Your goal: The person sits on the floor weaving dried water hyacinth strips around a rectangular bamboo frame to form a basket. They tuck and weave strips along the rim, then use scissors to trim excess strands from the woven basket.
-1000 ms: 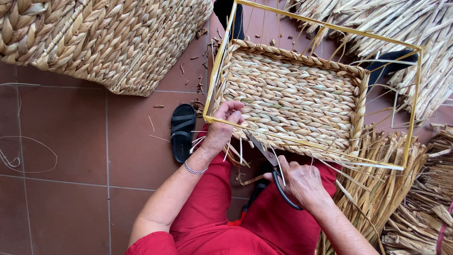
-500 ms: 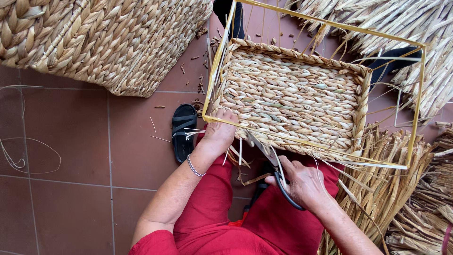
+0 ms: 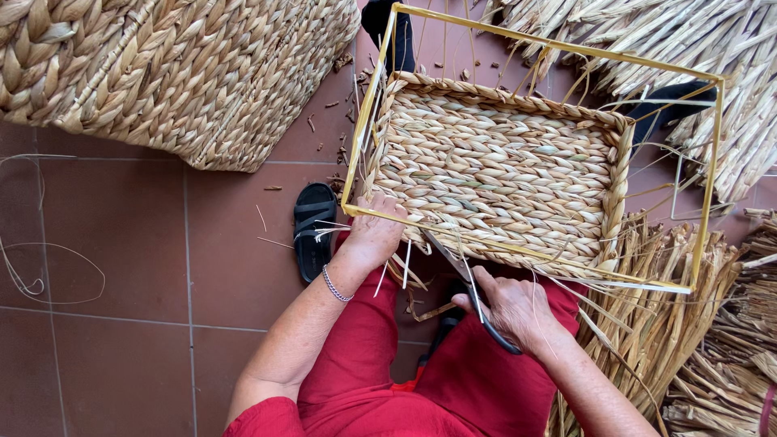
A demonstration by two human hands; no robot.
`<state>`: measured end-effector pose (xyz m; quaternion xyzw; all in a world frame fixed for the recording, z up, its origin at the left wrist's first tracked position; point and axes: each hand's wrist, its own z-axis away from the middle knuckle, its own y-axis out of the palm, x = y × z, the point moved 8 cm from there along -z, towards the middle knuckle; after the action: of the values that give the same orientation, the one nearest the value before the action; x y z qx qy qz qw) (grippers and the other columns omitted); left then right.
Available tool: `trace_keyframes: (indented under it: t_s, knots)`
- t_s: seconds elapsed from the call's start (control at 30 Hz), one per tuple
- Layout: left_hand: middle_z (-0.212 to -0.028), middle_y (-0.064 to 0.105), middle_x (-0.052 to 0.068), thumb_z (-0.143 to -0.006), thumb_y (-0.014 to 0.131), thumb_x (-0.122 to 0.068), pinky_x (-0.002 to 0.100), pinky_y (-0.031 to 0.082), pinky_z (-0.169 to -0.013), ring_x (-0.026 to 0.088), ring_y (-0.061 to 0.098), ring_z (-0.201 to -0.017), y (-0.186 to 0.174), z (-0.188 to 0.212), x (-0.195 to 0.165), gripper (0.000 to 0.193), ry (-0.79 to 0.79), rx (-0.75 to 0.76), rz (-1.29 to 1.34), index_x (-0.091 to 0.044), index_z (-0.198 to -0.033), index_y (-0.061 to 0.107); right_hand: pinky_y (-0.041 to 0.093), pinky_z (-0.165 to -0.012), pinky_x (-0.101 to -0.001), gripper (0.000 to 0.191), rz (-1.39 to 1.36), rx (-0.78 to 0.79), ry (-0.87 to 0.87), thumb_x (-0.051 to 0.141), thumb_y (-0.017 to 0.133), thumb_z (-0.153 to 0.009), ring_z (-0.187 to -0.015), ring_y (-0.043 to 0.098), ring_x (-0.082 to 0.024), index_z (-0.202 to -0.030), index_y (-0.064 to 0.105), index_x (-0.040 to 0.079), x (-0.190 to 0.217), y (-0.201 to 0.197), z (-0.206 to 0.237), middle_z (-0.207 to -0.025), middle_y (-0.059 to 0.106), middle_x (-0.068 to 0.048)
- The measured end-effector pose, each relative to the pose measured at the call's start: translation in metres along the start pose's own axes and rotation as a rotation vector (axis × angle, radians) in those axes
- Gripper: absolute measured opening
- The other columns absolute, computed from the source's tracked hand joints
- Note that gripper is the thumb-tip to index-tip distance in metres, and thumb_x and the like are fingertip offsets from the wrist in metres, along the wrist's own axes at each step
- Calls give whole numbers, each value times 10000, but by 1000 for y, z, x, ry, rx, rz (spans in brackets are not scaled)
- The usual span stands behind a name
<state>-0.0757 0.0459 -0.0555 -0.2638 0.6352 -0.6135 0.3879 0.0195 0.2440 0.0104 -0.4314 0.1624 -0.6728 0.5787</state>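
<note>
Two bare hands work at the near edge of a half-made woven basket (image 3: 498,174), which sits inside a yellow wire frame (image 3: 368,105) on a tiled floor (image 3: 121,243). Nearest the camera, the right hand (image 3: 514,307) is closed around the black handles of a pair of scissors (image 3: 461,271), the blades pointing up toward the basket's near rim. Just left of it, the left hand (image 3: 376,235) grips that rim at the frame's lower bar, a bracelet (image 3: 334,285) at the wrist. By the look of it, the base and low walls are plaited, while loose strand ends at the near rim remain untrimmed and the frame's upper part stands bare. Left of the basket lies a black sandal (image 3: 312,226); beyond it, a large finished basket (image 3: 178,73); to the right, bundles of dried fibre (image 3: 647,324).
</note>
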Motion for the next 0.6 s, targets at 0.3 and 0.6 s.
trace_keyframes:
  t_s: [0.3,0.6]
  knots:
    - [-974,627,128,-864,610,-132,506,437,-926,307,602,-959,2,4,0,165,-9,29,-3,-76,-1013,652,504,-543,-548,513,-175,-151,-93,607,572,-891,-693,690,-424,-1196,615,197,4,-10,11,-718,709,-150]
    - [-937,636,150,-841,611,-83,475,463,-901,316,630,-933,-9,4,2,137,-6,13,32,-55,-974,631,505,-508,-515,721,14,-221,-150,685,640,-792,-598,672,-375,-1339,638,216,21,-26,7,-716,656,-126]
